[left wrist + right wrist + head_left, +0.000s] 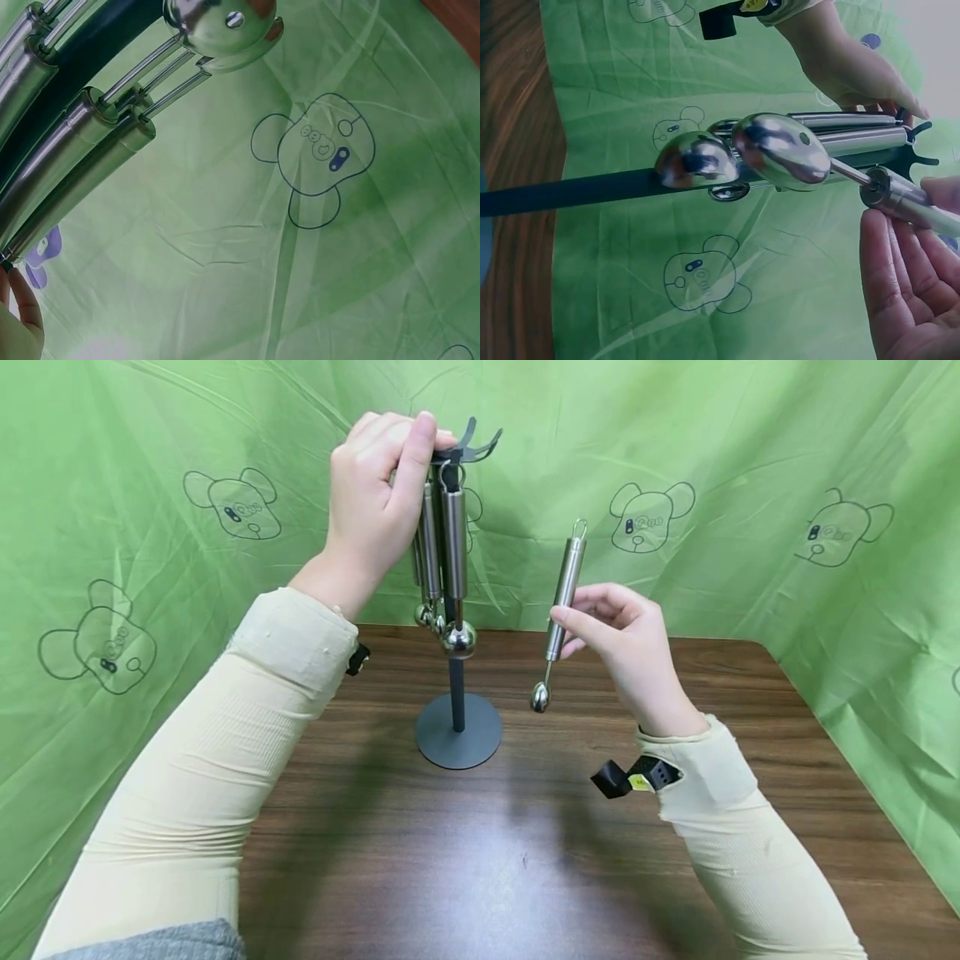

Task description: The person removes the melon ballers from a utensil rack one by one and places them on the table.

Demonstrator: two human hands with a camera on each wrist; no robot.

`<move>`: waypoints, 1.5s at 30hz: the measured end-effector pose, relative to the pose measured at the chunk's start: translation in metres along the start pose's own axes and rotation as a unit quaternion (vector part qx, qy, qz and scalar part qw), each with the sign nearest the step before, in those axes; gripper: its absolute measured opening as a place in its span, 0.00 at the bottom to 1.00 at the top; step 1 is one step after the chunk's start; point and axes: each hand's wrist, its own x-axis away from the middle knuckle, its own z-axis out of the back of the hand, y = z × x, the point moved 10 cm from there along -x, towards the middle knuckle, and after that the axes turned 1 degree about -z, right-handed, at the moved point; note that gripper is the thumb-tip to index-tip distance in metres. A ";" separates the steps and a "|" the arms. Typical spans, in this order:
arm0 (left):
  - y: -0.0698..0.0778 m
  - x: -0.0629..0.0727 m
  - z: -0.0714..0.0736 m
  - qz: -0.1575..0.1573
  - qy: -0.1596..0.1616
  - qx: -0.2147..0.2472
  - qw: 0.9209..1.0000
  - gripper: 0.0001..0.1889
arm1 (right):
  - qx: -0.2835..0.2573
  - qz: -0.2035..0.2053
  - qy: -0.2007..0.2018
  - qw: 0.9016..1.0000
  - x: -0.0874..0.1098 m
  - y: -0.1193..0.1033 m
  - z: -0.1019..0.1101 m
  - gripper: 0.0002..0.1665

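Note:
A dark metal stand [457, 689] with curved hooks at its top rises from a round base. My left hand [378, 485] grips the top of the stand on its left side, its fingertips partly hidden behind the hooks. Several steel melon ballers [455, 543] hang there by their loops, scoops down. To the right of the stand, my right hand [626, 627] pinches another melon baller [567, 578] by the handle between thumb and fingers. This one is tilted slightly, loop up and scoop down, apart from the stand. Its scoop [780, 150] has a small hole in the right wrist view.
The round base [480, 743] sits on a dark wooden table [375, 877]. Green cloth [540, 435] with drawn bear heads hangs behind and at both sides. A small black camera [633, 777] is strapped at the right wrist, and another [358, 658] at the left.

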 end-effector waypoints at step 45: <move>-0.001 0.004 0.005 0.040 0.048 0.017 0.998 0.16 | -0.003 -0.170 0.042 0.985 0.067 0.142 0.006 0.07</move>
